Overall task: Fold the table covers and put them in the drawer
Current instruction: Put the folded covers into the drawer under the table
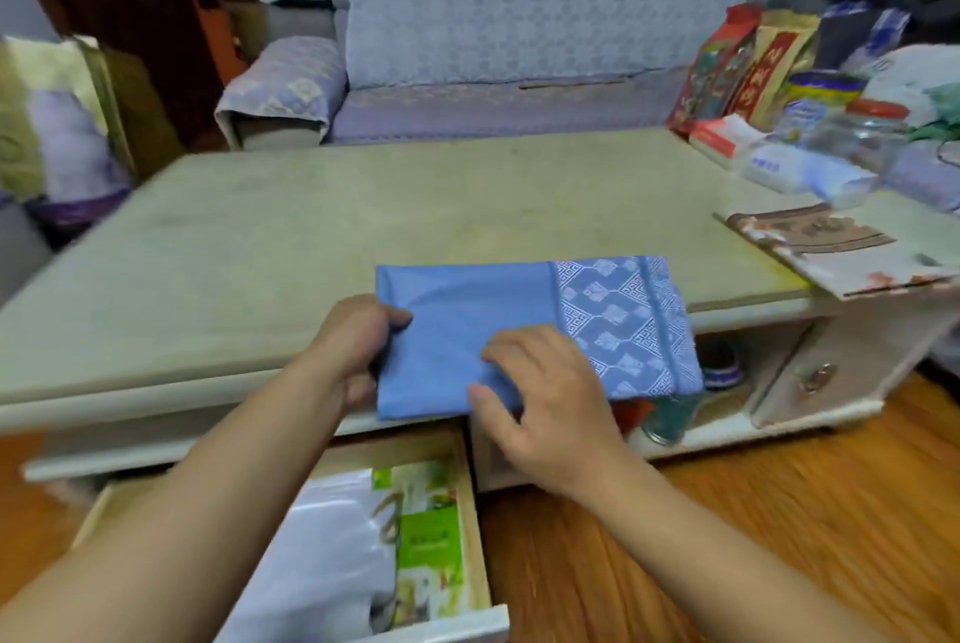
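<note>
A folded blue table cover (467, 309), plain on its left part and with a white geometric pattern on its right part, sticks out past the front edge of the pale coffee table (260, 237). My left hand (353, 346) grips its left edge, thumb on top. My right hand (540, 398) holds its front edge, fingers curled over the top and thumb at the edge. Below my arms a drawer (470, 502) stands pulled open, holding a white plastic bag (332, 538) and a green-and-white packet (428, 533).
Snack bags (737, 65), a jar with a red lid (862, 133), tissue packs (779, 169) and a booklet (831, 247) crowd the table's right end. A sofa (519, 44) stands behind the table. An open shelf and a small cabinet door (810, 372) sit at lower right above the wooden floor (727, 512).
</note>
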The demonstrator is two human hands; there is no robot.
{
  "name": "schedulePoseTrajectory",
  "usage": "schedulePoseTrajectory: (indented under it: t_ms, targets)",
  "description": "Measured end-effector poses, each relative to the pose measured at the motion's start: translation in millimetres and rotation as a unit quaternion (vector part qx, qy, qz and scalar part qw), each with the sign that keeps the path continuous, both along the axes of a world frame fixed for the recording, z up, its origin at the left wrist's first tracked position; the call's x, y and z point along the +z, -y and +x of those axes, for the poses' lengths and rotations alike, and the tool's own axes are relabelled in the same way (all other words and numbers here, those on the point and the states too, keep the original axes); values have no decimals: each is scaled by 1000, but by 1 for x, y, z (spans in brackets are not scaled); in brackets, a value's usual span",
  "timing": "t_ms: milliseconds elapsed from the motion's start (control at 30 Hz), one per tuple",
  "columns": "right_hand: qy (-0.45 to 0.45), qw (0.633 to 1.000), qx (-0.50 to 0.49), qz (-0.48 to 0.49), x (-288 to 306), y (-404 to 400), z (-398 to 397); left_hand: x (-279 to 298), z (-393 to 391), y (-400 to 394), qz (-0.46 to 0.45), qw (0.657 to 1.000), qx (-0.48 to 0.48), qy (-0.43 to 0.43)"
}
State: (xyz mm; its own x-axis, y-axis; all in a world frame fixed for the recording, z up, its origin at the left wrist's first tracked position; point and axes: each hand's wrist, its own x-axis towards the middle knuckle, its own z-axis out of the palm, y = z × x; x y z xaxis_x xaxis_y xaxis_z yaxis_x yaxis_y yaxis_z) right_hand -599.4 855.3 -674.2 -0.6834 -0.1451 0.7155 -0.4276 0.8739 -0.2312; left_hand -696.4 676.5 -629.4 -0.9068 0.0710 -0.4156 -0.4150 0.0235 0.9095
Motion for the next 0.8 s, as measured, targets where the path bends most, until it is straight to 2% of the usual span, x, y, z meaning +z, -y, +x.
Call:
schedulePoseTrajectory:
  t_ms: [33, 67, 100, 133, 167, 200, 233, 267, 333, 433, 533, 600, 633, 667, 700, 733, 767, 800]
  targets:
    - [-12, 994, -96, -56, -3, -10, 5, -2, 2, 12, 5, 1000, 15, -13]
    - [10, 969, -206, -137, -14, -32, 0, -6, 4, 26, 12, 999, 27, -20]
    - [67, 920, -300, -242, -19, -51, -6, -8, 7, 40, 16, 999, 33, -24]
    - [150, 856, -322, -376, -24, -67, -14, -10, 11, 54, 19, 999, 34, -24]
    - [233, 782, -264, -515, -29, -75, -20, -13, 14, 66, 23, 999, 31, -25]
    - [299, 699, -156, -630, -40, -79, -26, -15, 17, 77, 24, 999, 26, -30]
    - [351, 618, -55, -701, -46, -78, -26, -16, 20, 87, 25, 999, 20, -40]
    - [392, 562, 14, -728, -48, -74, -24, -17, 23, 96, 21, 998, 16, -53]
    - [452, 539, 81, -707, -45, -65, -18, -22, 28, 119, 2, 996, 7, -84]
    - [512, 564, 125, -636, -41, -52, -13, -43, 37, 161, -2, 996, -20, -88]
    - [503, 612, 141, -594, -41, -16, -11, -75, 49, 199, -2, 997, -37, -67]
    - [453, 688, 132, -552, -41, 7, -13, -99, 54, 220, -62, 994, -72, -48]
    - [426, 745, 111, -501, -41, 14, -16, -108, 58, 232, -147, 982, -111, -36]
    - [408, 795, 89, -439, -39, 20, -19, -115, 61, 245, -263, 948, -179, -13]
    - [400, 829, 82, -382, -37, 23, -21, -120, 63, 256, -381, 885, -265, 33]
    - [397, 848, 89, -341, -34, 28, -21, -123, 67, 265, -475, 800, -355, 91]
    - [391, 859, 97, -317, -30, 33, -21, -124, 71, 271, -520, 724, -431, 139]
    - [383, 866, 102, -304, -24, 38, -19, -125, 75, 274, -524, 678, -486, 171]
